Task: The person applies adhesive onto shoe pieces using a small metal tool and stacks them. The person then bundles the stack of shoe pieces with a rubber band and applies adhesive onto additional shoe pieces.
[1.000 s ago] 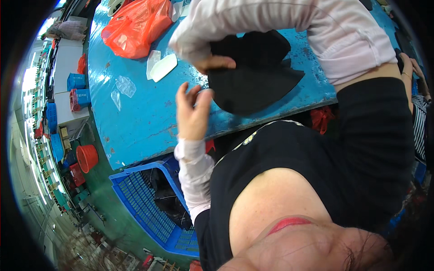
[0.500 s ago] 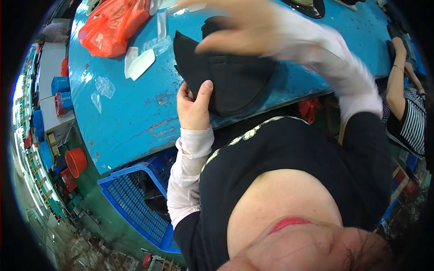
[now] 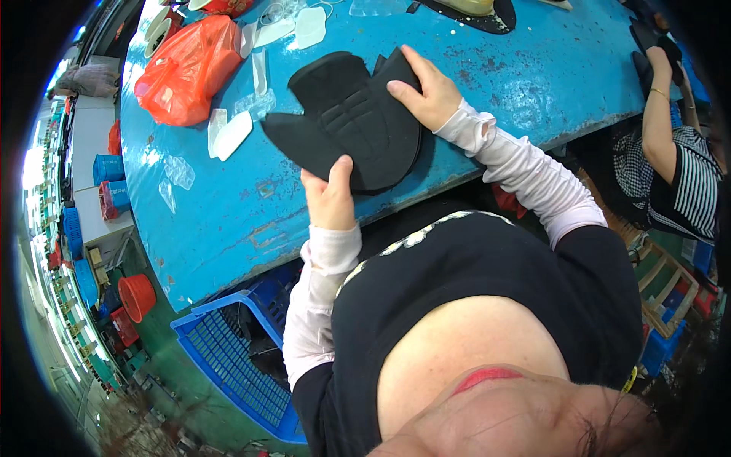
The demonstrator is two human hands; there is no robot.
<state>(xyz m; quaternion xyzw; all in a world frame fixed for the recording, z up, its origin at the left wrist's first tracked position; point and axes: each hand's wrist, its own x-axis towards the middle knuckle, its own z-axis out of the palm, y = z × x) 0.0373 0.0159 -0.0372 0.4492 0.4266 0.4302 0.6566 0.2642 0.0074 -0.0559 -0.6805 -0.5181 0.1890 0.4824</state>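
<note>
Black padded pieces shaped like shoe uppers, at least two lying one over another, are held above the near edge of the blue table. Raised lines cross the middle of the top piece, and a rounded tab and pointed wings stand out at its far side. My left hand grips the near left edge, thumb on top and fingers partly hidden beneath. At the right wing my right hand pinches the stack, its thumb on the upper face and the other fingers along the outer edge.
On the blue table lie a red plastic bag, white flat pieces and clear plastic scraps. A blue crate with dark material stands below the table's left edge. Another person's arm works at the right.
My right hand, blurred over the pieces before, has come down onto their right wing. The black pieces have turned and shifted left, showing the raised lines. My left hand keeps its hold.
</note>
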